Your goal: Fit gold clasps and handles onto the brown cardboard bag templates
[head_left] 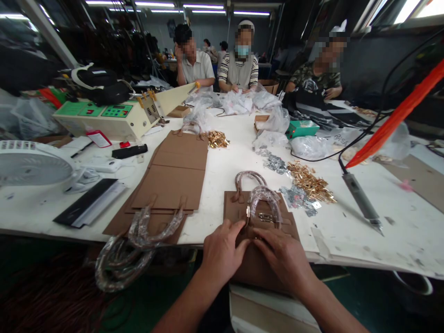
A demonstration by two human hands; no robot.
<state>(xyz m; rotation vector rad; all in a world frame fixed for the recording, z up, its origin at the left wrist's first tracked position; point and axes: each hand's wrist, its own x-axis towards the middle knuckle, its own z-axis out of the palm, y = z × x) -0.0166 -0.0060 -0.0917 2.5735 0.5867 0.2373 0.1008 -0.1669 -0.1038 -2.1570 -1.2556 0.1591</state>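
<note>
A brown handbag piece (258,273) lies partly over the table's front edge, its looped handles (267,194) wrapped in clear plastic. On its front is a gold clasp fitting (266,217). My left hand (222,247) grips the piece from the left, thumb and fingers bent together at a strap. A narrow gold strip (247,215) stands just above those fingertips. From the right, my right hand (286,256) closes on the same strap area, its fingertips close to the left thumb. What lies right under the fingertips is hidden.
Stacked brown bag panels (176,171) lie left, their wrapped handles (121,263) hanging over the edge. Gold fittings (308,180) and grey metal plates (300,199) are heaped right. A corded screwdriver-like tool (360,199) hangs far right. A fan (34,164) stands left; co-workers (239,69) sit opposite.
</note>
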